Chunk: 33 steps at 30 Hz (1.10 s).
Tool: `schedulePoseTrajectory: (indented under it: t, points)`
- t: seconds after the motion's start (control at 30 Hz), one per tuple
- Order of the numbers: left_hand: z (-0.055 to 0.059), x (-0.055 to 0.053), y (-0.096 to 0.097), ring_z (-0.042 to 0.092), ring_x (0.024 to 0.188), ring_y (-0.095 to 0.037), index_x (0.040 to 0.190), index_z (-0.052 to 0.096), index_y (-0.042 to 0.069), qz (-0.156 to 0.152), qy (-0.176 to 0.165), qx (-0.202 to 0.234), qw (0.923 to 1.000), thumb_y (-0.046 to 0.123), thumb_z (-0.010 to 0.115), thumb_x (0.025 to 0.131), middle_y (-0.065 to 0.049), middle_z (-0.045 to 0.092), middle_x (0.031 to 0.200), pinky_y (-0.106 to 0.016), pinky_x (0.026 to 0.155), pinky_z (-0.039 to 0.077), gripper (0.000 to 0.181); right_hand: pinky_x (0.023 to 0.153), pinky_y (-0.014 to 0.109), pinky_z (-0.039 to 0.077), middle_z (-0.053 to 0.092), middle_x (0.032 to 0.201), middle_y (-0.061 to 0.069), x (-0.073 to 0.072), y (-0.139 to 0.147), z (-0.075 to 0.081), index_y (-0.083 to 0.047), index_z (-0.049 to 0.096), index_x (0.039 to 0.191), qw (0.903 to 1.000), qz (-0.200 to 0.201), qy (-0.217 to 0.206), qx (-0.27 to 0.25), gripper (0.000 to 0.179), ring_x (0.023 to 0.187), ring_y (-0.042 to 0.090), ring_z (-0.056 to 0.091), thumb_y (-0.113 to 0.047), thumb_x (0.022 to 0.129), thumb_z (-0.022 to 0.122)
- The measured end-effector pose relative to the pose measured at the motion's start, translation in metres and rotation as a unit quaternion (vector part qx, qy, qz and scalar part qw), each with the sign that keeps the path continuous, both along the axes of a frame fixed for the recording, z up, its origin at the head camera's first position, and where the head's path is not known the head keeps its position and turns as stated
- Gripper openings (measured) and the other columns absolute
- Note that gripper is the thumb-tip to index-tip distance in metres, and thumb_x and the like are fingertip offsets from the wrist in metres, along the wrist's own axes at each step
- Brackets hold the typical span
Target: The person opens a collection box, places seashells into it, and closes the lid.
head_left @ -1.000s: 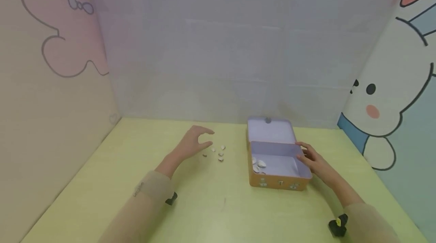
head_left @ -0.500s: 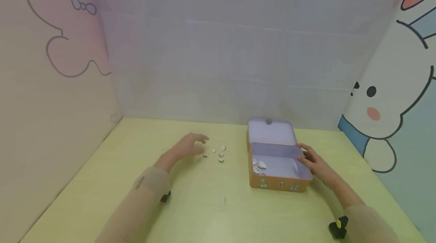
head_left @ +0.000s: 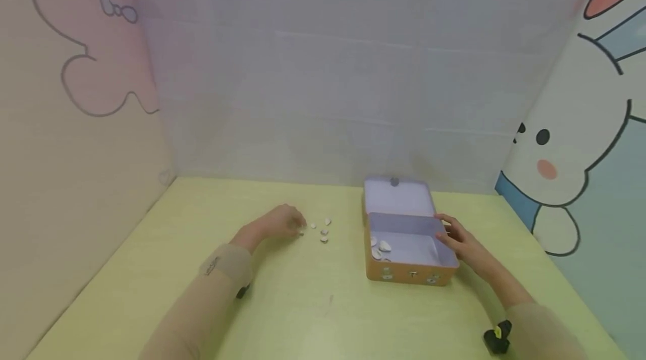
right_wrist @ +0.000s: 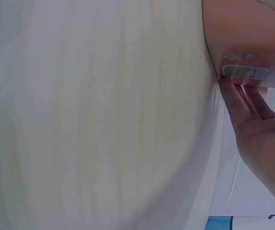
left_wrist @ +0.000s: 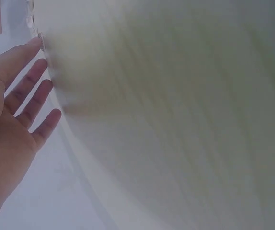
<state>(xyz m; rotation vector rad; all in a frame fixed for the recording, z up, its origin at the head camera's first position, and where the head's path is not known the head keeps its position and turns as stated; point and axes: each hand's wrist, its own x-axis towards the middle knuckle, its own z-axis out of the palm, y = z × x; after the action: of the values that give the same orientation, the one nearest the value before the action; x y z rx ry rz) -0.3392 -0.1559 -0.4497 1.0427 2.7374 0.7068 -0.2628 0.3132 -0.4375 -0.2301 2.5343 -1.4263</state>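
My left hand point(head_left: 281, 222) is lowered to the leftmost small seashell point(head_left: 301, 232). In the left wrist view the thumb tip is at this shell, while the other visible fingers lie fairly straight; whether it is pinched is unclear. Just right of the hand, several more pale seashells point(head_left: 324, 231) are scattered on the table. On the right stands an orange case-shaped tin box point(head_left: 398, 273), lilac inside, its lid point(head_left: 398, 198) tipped back. Several shells point(head_left: 385, 246) lie in its left part. My right hand point(head_left: 466, 245) holds the box's right side, with thumb and fingers at the rim.
The yellow-green table point(head_left: 303, 315) ends at a pale back wall point(head_left: 282, 96). Side walls with cartoon animals flank it; a rabbit point(head_left: 570, 147) is on the right one. A black wrist device point(head_left: 497, 337) sits at the right sleeve.
My left hand has come down and its fingertips have closed in on the leftmost seashell. The right hand has kept its place on the tin box. The head view has shifted slightly.
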Motion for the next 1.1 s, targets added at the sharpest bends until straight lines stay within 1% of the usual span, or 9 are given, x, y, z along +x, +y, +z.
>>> schedulePoseTrajectory:
  t: [0.07, 0.17, 0.33, 0.5, 0.63, 0.8, 0.87, 0.97, 1.1]
  points:
    - [-0.001, -0.001, 0.001, 0.059, 0.1, -0.025, 0.099, 0.07, 0.006, 0.002, 0.003, -0.006, 1.0, 0.008, 0.071, 0.081, -0.007, 0.067, 0.102, -0.041, 0.093, 0.046, 0.019, 0.093, 0.064, 0.04, 0.017, 0.149, 0.033, 0.0, 0.0, 0.0, -0.018, 0.016, 0.148, 1.0, 0.0, -0.004, 0.004, 0.058, 0.132, 0.052, 0.026, -0.034, 0.1, 0.044]
    - [-0.005, -0.002, 0.001, 0.059, 0.099, -0.025, 0.096, 0.07, 0.007, 0.004, 0.004, 0.001, 1.0, 0.006, 0.071, 0.08, -0.006, 0.066, 0.1, -0.042, 0.093, 0.046, 0.016, 0.094, 0.065, 0.039, 0.015, 0.15, 0.031, 0.0, 0.0, -0.001, -0.02, 0.016, 0.148, 0.9999, -0.007, -0.009, 0.006, 0.058, 0.133, 0.051, 0.025, -0.036, 0.099, 0.045]
    - [-0.01, -0.005, 0.002, 0.059, 0.094, -0.02, 0.089, 0.071, 0.011, -0.001, 0.014, 0.006, 0.9999, 0.009, 0.072, 0.08, -0.001, 0.065, 0.093, -0.04, 0.091, 0.046, 0.009, 0.094, 0.065, 0.039, 0.015, 0.15, 0.031, 0.0, 0.001, -0.001, -0.02, 0.015, 0.148, 0.9999, -0.008, -0.006, 0.008, 0.059, 0.133, 0.052, 0.025, -0.036, 0.1, 0.045]
    - [-0.013, -0.006, 0.003, 0.057, 0.093, -0.018, 0.085, 0.071, 0.014, 0.003, 0.012, 0.001, 0.9999, 0.011, 0.072, 0.081, 0.002, 0.063, 0.091, -0.04, 0.091, 0.045, 0.005, 0.093, 0.066, 0.039, 0.015, 0.15, 0.031, 0.001, 0.001, 0.0, -0.02, 0.015, 0.148, 0.9999, -0.007, -0.004, 0.007, 0.059, 0.132, 0.052, 0.025, -0.035, 0.1, 0.044]
    - [-0.012, -0.005, 0.003, 0.055, 0.093, -0.017, 0.081, 0.069, 0.016, 0.016, 0.004, -0.007, 0.9998, 0.012, 0.072, 0.081, 0.003, 0.062, 0.09, -0.04, 0.093, 0.044, 0.006, 0.094, 0.067, 0.036, 0.014, 0.151, 0.031, 0.001, 0.001, 0.0, -0.02, 0.015, 0.149, 1.0, -0.005, -0.005, 0.005, 0.058, 0.134, 0.052, 0.023, -0.034, 0.1, 0.044]
    - [-0.008, -0.002, 0.003, 0.056, 0.092, -0.018, 0.078, 0.066, 0.016, 0.02, -0.008, -0.003, 0.9998, 0.01, 0.072, 0.08, 0.005, 0.063, 0.085, -0.043, 0.095, 0.043, 0.009, 0.095, 0.067, 0.036, 0.014, 0.151, 0.031, 0.001, 0.0, 0.001, -0.02, 0.016, 0.148, 1.0, -0.004, -0.002, 0.002, 0.058, 0.134, 0.052, 0.023, -0.033, 0.1, 0.045]
    - [-0.006, -0.001, 0.003, 0.056, 0.089, -0.016, 0.078, 0.065, 0.015, 0.018, -0.012, -0.002, 0.9998, 0.01, 0.072, 0.08, 0.005, 0.063, 0.083, -0.042, 0.093, 0.044, 0.009, 0.095, 0.067, 0.036, 0.014, 0.151, 0.031, 0.001, 0.0, 0.001, -0.02, 0.015, 0.149, 1.0, -0.005, -0.003, 0.004, 0.058, 0.133, 0.052, 0.023, -0.033, 0.1, 0.045]
    - [-0.004, 0.002, 0.003, 0.055, 0.085, -0.013, 0.079, 0.064, 0.014, 0.017, -0.022, -0.003, 0.9996, 0.009, 0.072, 0.08, 0.005, 0.063, 0.082, -0.038, 0.089, 0.045, 0.009, 0.096, 0.067, 0.035, 0.013, 0.151, 0.03, 0.001, 0.0, 0.001, -0.021, 0.015, 0.149, 0.9999, -0.007, -0.009, 0.004, 0.059, 0.134, 0.052, 0.023, -0.035, 0.1, 0.045]
    - [-0.001, 0.007, 0.004, 0.054, 0.081, -0.011, 0.08, 0.063, 0.01, 0.014, -0.037, 0.01, 0.9992, 0.007, 0.07, 0.08, 0.004, 0.062, 0.08, -0.033, 0.081, 0.048, 0.008, 0.096, 0.067, 0.034, 0.013, 0.152, 0.03, 0.001, -0.001, 0.002, -0.022, 0.015, 0.149, 0.9999, -0.008, -0.013, 0.004, 0.06, 0.134, 0.051, 0.022, -0.036, 0.099, 0.045]
